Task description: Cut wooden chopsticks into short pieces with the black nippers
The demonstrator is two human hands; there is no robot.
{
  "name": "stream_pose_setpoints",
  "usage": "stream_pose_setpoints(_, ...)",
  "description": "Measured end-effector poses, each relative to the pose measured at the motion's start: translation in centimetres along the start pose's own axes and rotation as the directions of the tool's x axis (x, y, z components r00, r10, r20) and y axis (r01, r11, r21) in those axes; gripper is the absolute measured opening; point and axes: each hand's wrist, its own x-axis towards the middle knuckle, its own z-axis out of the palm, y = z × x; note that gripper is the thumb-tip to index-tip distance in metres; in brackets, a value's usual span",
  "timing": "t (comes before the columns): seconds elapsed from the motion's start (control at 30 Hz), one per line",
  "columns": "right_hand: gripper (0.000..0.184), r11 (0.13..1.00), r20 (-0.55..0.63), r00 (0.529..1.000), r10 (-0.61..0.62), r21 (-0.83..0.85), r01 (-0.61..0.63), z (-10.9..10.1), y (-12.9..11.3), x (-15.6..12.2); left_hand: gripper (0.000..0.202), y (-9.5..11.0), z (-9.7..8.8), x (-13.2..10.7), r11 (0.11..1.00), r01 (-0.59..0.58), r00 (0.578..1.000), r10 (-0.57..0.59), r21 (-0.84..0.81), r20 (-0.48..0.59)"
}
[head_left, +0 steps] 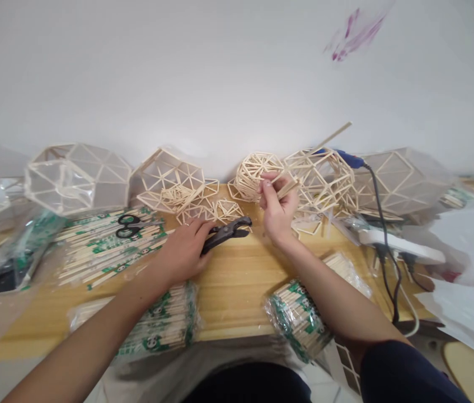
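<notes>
My left hand is closed around the handle of black pliers, whose jaws point right over the wooden table. To its right, my raised right hand pinches a short pale wooden stick between thumb and fingers. Behind that hand stand a round, densely built stick ball and a more open stick frame. Small joined stick shapes lie on the table between and behind my hands. A longer thin stick slants up above the open frame.
Black scissors lie on wrapped chopsticks at left. Chopstick packs sit at the front edge. Film-covered polyhedral frames line the wall. At right are a blue-handled corded tool, a white power strip and plastic sheeting.
</notes>
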Motion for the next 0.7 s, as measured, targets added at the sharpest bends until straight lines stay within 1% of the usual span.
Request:
stream_pose_setpoints(0.07, 0.034, 0.999, -0.095, 0.995, -0.025, 0.018, 0.027, 0.1, 0.0, 0.0, 0.051, -0.7, 0.1, 0.0, 1.000, 0.005, 0.994, -0.008, -0.024, -0.108)
stream_pose_setpoints(0.1, 0.032, 0.999, -0.120, 0.992, -0.040, 0.017, 0.042, 0.2, -0.1, -0.1, 0.049, -1.0, 0.2, 0.0, 0.999, 0.008, 0.987, -0.013, -0.032, -0.163)
stream_pose_setpoints(0.17, 0.026, 0.998, -0.118, 0.991, -0.070, -0.002, 0.070, 0.4, -0.3, -0.4, 0.045, -1.6, 0.3, -0.1, 0.999, 0.009, 0.966, -0.018, -0.036, -0.256)
stream_pose_setpoints(0.23, 0.021, 0.996, -0.087, 0.993, -0.082, -0.027, 0.080, 0.7, -0.6, -0.8, 0.043, -2.2, 0.4, -0.3, 1.000, -0.016, 0.950, 0.008, -0.023, -0.311)
stream_pose_setpoints(0.33, 0.020, 0.992, 0.007, 0.997, -0.077, -0.099, 0.077, 1.0, -0.7, -1.5, 0.042, -3.0, 0.5, -0.9, 0.989, -0.144, 0.939, 0.143, 0.020, -0.313)
stream_pose_setpoints(0.4, 0.020, 0.987, 0.074, 0.995, -0.063, -0.142, 0.073, 1.1, -0.6, -1.9, 0.041, -3.7, 0.4, -1.4, 0.968, -0.246, 0.916, 0.247, 0.044, -0.316)
stream_pose_setpoints(0.47, 0.020, 0.984, 0.117, 0.992, -0.036, -0.167, 0.056, 1.2, -0.3, -2.2, 0.039, -4.6, 0.2, -1.7, 0.946, -0.317, 0.884, 0.320, 0.068, -0.341)
stream_pose_setpoints(0.5, 0.020, 0.984, 0.131, 0.991, -0.020, -0.174, 0.043, 1.3, -0.2, -2.3, 0.038, -5.0, -0.1, -1.7, 0.939, -0.334, 0.871, 0.341, 0.082, -0.353)
stream_pose_setpoints(0.57, 0.020, 0.981, 0.163, 0.987, 0.011, -0.192, 0.021, 1.3, 0.1, -2.5, 0.037, -5.6, -0.8, -1.4, 0.934, -0.341, 0.861, 0.356, 0.107, -0.364)
stream_pose_setpoints(0.63, 0.020, 0.977, 0.210, 0.977, 0.040, -0.214, 0.006, 1.5, 0.2, -2.6, 0.040, -5.8, -1.8, -0.7, 0.940, -0.318, 0.874, 0.340, 0.120, -0.348)
stream_pose_setpoints(0.7, 0.022, 0.968, 0.269, 0.961, 0.071, -0.251, -0.002, 1.6, 0.0, -2.5, 0.044, -5.6, -3.1, 0.3, 0.955, -0.276, 0.903, 0.297, 0.109, -0.310)
